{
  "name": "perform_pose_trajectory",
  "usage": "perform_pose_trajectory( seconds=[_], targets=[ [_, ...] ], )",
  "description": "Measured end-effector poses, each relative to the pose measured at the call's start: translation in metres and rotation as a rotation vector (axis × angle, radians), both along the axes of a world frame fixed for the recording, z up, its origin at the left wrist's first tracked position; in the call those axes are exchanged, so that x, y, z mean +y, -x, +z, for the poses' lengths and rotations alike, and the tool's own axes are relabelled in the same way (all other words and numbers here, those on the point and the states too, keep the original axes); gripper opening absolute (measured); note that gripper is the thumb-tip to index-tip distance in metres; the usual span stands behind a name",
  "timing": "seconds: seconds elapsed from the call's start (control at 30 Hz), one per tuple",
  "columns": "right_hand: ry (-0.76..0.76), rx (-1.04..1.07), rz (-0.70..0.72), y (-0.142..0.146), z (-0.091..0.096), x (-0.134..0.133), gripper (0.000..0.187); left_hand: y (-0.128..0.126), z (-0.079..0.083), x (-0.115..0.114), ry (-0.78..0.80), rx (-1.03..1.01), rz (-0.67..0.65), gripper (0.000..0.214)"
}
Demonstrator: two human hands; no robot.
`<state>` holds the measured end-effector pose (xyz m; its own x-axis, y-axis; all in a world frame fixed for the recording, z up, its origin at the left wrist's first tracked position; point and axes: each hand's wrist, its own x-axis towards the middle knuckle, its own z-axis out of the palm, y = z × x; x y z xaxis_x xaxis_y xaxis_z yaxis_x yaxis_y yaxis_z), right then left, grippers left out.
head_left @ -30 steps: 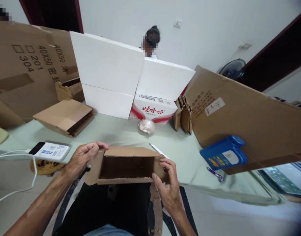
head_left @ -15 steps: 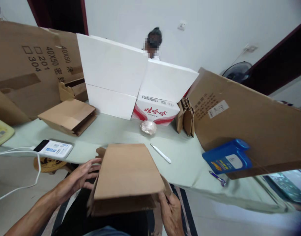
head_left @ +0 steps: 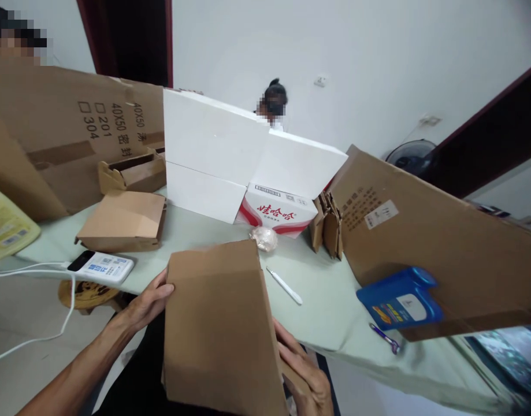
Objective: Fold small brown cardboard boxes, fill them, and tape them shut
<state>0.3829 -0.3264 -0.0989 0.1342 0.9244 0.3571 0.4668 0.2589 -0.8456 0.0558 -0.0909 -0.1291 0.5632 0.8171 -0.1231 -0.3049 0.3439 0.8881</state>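
I hold a small brown cardboard box in front of me at the table's near edge, its flat closed side turned up toward the camera. My left hand presses against its left edge with the fingers laid along the cardboard. My right hand grips the box from below on the right, fingers curled around its lower corner and partly hidden behind it.
On the pale green table lie a white pen-like tool, a crumpled wad, a phone on a white cable, a folded box and a blue bottle. White cartons and large cardboard sheets stand behind. A person sits beyond them.
The box has been turned from open side facing me to closed side up and tilted higher. My left hand went from its top flap to its left edge. The view has tilted up.
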Motion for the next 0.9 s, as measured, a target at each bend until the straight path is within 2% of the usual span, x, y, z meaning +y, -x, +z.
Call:
perform_pose_trajectory(
  seconds=[0.1, 0.17, 0.23, 0.33, 0.4, 0.43, 0.5, 0.6, 0.77, 0.9],
  targets=[
    [0.04, -0.031, 0.051, -0.021, 0.0, 0.007, 0.038, 0.001, 0.025, 0.011, -0.144, 0.024, 0.077, 0.129],
    [0.118, -0.041, 0.064, -0.037, 0.001, 0.013, 0.039, 0.002, 0.041, 0.018, -0.335, 0.08, 0.131, 0.145],
    [0.197, 0.0, 0.051, -0.048, 0.003, 0.023, 0.047, 0.002, 0.049, 0.021, -0.554, 0.184, 0.168, 0.156],
    [0.175, 0.094, 0.04, -0.048, 0.008, 0.042, 0.08, -0.001, 0.045, 0.023, -0.776, 0.368, 0.18, 0.153],
    [0.14, 0.116, 0.034, -0.039, 0.01, 0.058, 0.101, -0.004, 0.037, 0.024, -0.841, 0.426, 0.152, 0.151],
    [0.14, 0.113, 0.018, -0.033, 0.011, 0.065, 0.104, -0.004, 0.032, 0.025, -0.865, 0.433, 0.153, 0.153],
    [0.152, 0.111, -0.049, -0.022, 0.011, 0.077, 0.101, -0.004, 0.024, 0.027, -0.906, 0.447, 0.196, 0.159],
    [0.154, 0.124, -0.127, -0.011, 0.011, 0.087, 0.092, -0.002, 0.019, 0.031, -0.927, 0.518, 0.349, 0.163],
    [0.111, 0.057, -0.031, -0.002, 0.019, 0.094, 0.049, -0.003, 0.02, 0.032, -0.898, 0.622, 0.516, 0.159],
    [0.054, -0.017, 0.031, 0.004, 0.026, 0.094, 0.036, -0.008, 0.02, 0.04, -0.908, 0.658, 0.638, 0.157]
  ],
)
